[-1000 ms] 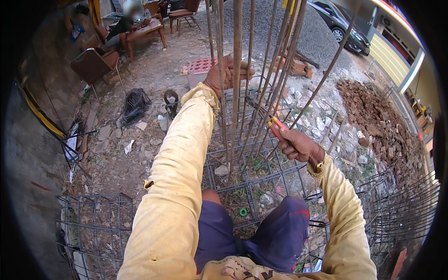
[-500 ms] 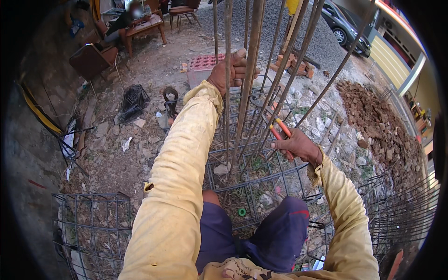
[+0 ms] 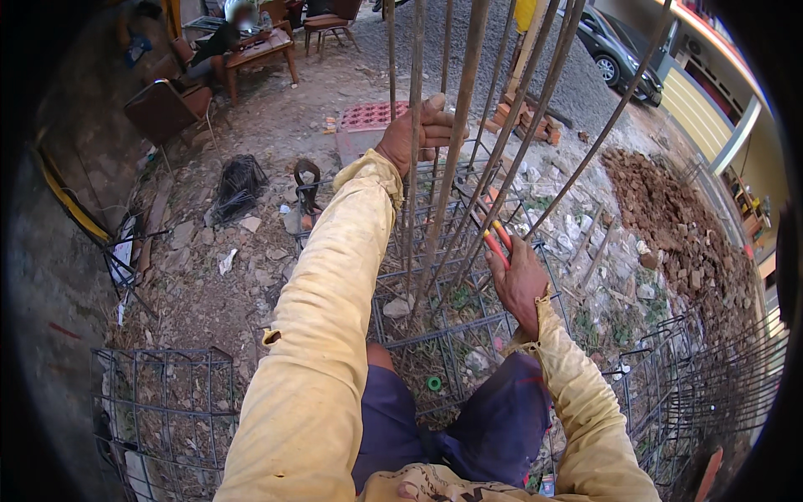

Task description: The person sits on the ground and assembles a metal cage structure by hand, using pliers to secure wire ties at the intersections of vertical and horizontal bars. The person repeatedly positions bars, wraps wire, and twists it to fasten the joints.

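Several upright steel rebars [image 3: 447,159] rise in front of me. My left hand [image 3: 421,138] is among them, open, its fingers stretched to the right and its thumb apart. It rests near one thin rod and its fingertips reach a thicker one. In my right hand [image 3: 520,283] is a pair of pliers [image 3: 499,237] with red and yellow handles, fingers closed round the grips. Their dark head points away from me between the bars, and the rods partly hide it. Below, a rebar cage [image 3: 468,326] lies on the ground around the uprights' feet.
More rebar cages lie at lower left [image 3: 163,351] and at right [image 3: 669,360]. A bundle of dark wire [image 3: 238,186], a brick stack [image 3: 535,125], a soil heap [image 3: 661,201] and gravel [image 3: 535,67] lie beyond. A person [image 3: 219,46] sits by a table [image 3: 258,50].
My right hand has moved slightly left and turned more upright with the pliers, their handles shifting. My left hand has moved slightly right and down along the bars, its fingers still stretched.
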`<state>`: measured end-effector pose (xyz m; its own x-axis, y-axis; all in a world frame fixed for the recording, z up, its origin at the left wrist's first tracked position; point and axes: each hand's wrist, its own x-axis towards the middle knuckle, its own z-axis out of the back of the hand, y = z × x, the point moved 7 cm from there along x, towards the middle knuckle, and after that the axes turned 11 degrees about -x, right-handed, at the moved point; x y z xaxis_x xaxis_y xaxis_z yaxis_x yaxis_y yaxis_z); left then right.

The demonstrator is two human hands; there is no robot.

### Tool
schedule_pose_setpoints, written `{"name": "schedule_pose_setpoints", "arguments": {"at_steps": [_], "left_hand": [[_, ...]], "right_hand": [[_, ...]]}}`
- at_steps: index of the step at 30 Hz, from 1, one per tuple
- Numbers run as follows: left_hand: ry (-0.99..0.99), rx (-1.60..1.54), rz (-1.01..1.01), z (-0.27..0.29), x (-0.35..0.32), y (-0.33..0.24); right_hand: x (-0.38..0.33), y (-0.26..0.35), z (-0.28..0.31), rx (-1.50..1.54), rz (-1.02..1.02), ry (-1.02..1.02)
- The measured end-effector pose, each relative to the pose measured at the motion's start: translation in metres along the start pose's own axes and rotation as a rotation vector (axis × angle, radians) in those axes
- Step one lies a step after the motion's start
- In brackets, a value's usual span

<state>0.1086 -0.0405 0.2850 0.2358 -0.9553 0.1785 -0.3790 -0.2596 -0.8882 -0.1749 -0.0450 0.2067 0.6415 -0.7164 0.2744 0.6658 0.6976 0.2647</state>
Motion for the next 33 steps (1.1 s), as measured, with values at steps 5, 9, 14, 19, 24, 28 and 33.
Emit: {"name": "schedule_pose_setpoints", "arguments": {"at_steps": [5, 9, 14, 19, 24, 28, 33], "left_hand": [[0.004, 0.044, -0.022, -0.002, 0.001, -0.003], [0.001, 0.031, -0.033, -0.001, 0.003, -0.002], [-0.021, 0.028, -0.015, -0.001, 0.003, 0.0], [-0.025, 0.012, -0.016, 0.001, 0.005, 0.0], [-0.015, 0.021, -0.027, -0.002, 0.001, -0.003], [-0.042, 0.022, -0.021, -0.002, -0.001, -0.002], [-0.047, 0.012, -0.012, -0.003, 0.0, -0.004]], "right_hand": [[0.014, -0.015, -0.009, 0.298, 0.004, 0.151], [0.024, -0.029, -0.013, 0.519, -0.014, 0.341], [0.01, -0.031, -0.038, 1.13, -0.383, 0.754], [0.011, -0.027, -0.041, 1.45, -0.43, 0.999], [0.025, -0.034, -0.037, 1.136, -0.471, 0.862], [0.024, -0.028, -0.034, 1.075, -0.421, 0.757], [0.006, -0.02, -0.058, 1.532, -0.401, 1.172]]}}
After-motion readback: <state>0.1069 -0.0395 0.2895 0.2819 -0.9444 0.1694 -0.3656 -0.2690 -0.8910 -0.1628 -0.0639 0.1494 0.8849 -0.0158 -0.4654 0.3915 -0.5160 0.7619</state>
